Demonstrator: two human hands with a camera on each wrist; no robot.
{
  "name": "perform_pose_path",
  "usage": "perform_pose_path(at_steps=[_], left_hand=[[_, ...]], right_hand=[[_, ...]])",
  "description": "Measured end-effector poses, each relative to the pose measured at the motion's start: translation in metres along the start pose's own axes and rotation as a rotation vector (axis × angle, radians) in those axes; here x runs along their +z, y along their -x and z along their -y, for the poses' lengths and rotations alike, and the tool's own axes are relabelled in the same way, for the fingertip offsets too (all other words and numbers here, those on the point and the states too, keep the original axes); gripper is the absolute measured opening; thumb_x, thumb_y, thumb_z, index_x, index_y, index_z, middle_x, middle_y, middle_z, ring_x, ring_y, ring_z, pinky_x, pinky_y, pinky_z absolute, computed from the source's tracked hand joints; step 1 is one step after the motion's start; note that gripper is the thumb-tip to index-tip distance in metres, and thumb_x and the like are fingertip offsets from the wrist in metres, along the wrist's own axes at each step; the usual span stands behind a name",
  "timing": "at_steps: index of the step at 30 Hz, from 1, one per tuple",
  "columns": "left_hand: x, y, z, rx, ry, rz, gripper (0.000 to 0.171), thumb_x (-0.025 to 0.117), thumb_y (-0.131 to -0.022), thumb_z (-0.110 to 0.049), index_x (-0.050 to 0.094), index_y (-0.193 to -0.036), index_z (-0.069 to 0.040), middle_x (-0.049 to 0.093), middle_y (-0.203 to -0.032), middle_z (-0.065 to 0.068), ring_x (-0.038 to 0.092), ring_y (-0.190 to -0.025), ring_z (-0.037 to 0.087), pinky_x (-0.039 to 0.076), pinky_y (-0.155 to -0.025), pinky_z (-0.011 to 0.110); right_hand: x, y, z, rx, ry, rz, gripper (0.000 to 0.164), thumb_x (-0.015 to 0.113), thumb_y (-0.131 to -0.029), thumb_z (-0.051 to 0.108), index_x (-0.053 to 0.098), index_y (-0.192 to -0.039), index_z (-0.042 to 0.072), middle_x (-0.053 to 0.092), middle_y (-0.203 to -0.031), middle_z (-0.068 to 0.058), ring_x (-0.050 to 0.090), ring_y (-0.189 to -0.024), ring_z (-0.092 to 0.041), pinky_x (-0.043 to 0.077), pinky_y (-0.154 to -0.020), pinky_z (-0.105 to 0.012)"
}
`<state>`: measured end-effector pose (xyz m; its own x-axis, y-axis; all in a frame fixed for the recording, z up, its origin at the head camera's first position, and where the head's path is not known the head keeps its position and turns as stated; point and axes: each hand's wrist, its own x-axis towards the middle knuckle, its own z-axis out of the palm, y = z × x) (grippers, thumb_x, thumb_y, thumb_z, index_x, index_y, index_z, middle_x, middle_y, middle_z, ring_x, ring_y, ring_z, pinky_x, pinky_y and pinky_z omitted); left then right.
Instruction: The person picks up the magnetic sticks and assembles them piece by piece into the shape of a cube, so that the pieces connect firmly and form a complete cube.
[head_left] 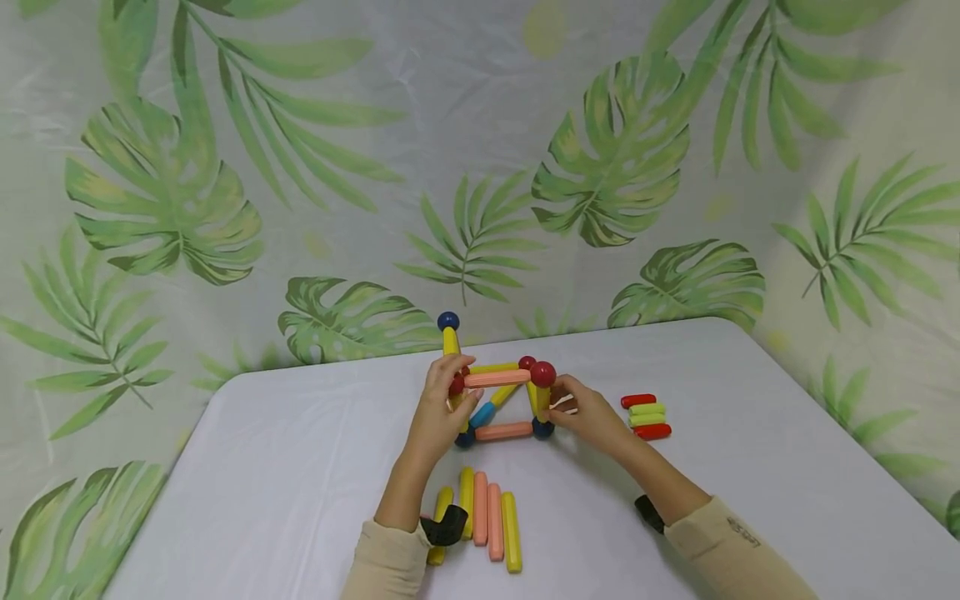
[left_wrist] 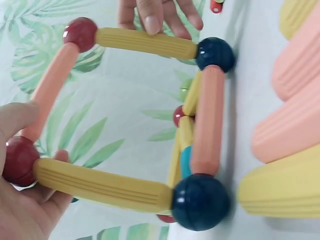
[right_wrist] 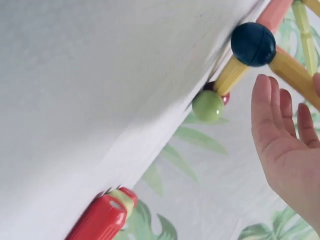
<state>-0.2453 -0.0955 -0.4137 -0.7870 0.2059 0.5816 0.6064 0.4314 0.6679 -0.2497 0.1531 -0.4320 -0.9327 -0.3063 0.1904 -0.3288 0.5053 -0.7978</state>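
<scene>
A standing frame of magnetic building sticks and balls has a pink top stick (head_left: 497,378), a pink bottom stick (left_wrist: 208,120) and yellow uprights. My left hand (head_left: 438,410) holds it at the upper left corner, round the red ball (left_wrist: 21,161), thumb against the pink stick. Dark blue balls (left_wrist: 201,202) form the lower corners. My right hand (head_left: 588,415) is at the right yellow upright (left_wrist: 146,43), its thumb at the stick and its fingers extended beside it in the right wrist view. Behind, a blue stick (head_left: 483,414) joins a slanting yellow one.
In front lie several loose yellow and pink sticks (head_left: 495,521), partly under my left wrist. Short red and light green sticks (head_left: 648,415) lie at the right. A yellow stick topped by a blue ball (head_left: 448,321) rises at the back left. Leaf-print cloth hangs behind the white table (head_left: 300,483).
</scene>
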Motion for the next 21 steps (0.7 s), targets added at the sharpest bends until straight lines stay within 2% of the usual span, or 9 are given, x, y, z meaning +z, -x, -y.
perform_pose_path(at_steps=[5,8,11,13,17,21], left_hand=[[-0.01,-0.003,-0.009,-0.068,-0.046,0.041,0.049,0.064,-0.084,-0.021,0.042,-0.128,-0.018,0.033,-0.131,0.008,0.048,-0.107,0.024,0.043,-0.088,0.035],[-0.02,-0.003,-0.019,-0.126,-0.088,0.023,0.051,0.063,-0.085,-0.027,0.041,-0.13,-0.017,0.033,-0.13,0.008,0.049,-0.102,0.024,0.045,-0.084,0.036],[-0.035,-0.001,-0.027,-0.185,-0.142,0.003,0.049,0.06,-0.087,-0.029,0.042,-0.129,-0.013,0.037,-0.128,0.007,0.049,-0.1,0.025,0.046,-0.08,0.039],[-0.049,0.003,-0.031,-0.219,-0.194,0.015,0.045,0.059,-0.088,-0.028,0.045,-0.127,-0.011,0.041,-0.126,0.007,0.049,-0.099,0.025,0.046,-0.079,0.04],[-0.075,0.025,-0.028,-0.305,-0.32,0.138,0.04,0.059,-0.088,-0.027,0.05,-0.121,-0.008,0.049,-0.116,0.008,0.052,-0.098,0.025,0.046,-0.078,0.04],[-0.09,0.059,-0.014,-0.452,-0.399,0.312,0.038,0.062,-0.085,-0.024,0.052,-0.117,-0.006,0.054,-0.104,0.009,0.055,-0.086,0.023,0.047,-0.07,0.039]], right_hand=[[-0.02,0.011,0.0,-0.013,-0.002,-0.024,0.038,0.065,-0.084,0.014,0.047,-0.116,0.005,0.053,-0.105,-0.014,0.056,-0.092,-0.024,0.048,-0.079,-0.035],[-0.037,0.022,-0.003,-0.039,0.049,-0.048,0.041,0.066,-0.083,0.019,0.047,-0.117,0.005,0.054,-0.105,-0.009,0.056,-0.094,-0.024,0.047,-0.081,-0.037],[-0.055,0.035,-0.008,-0.062,0.123,-0.06,0.043,0.066,-0.083,0.022,0.047,-0.117,0.003,0.054,-0.106,-0.008,0.054,-0.096,-0.028,0.045,-0.083,-0.039],[-0.066,0.044,-0.015,-0.042,0.135,-0.051,0.042,0.065,-0.084,0.022,0.047,-0.117,0.003,0.055,-0.107,-0.01,0.053,-0.099,-0.032,0.047,-0.08,-0.04],[-0.084,0.06,-0.032,0.013,0.196,-0.025,0.043,0.065,-0.083,0.016,0.047,-0.119,0.0,0.054,-0.111,-0.017,0.05,-0.101,-0.036,0.045,-0.081,-0.046],[-0.094,0.067,-0.047,0.047,0.278,0.014,0.043,0.066,-0.082,0.011,0.048,-0.119,-0.002,0.053,-0.113,-0.019,0.049,-0.101,-0.036,0.041,-0.083,-0.051]])
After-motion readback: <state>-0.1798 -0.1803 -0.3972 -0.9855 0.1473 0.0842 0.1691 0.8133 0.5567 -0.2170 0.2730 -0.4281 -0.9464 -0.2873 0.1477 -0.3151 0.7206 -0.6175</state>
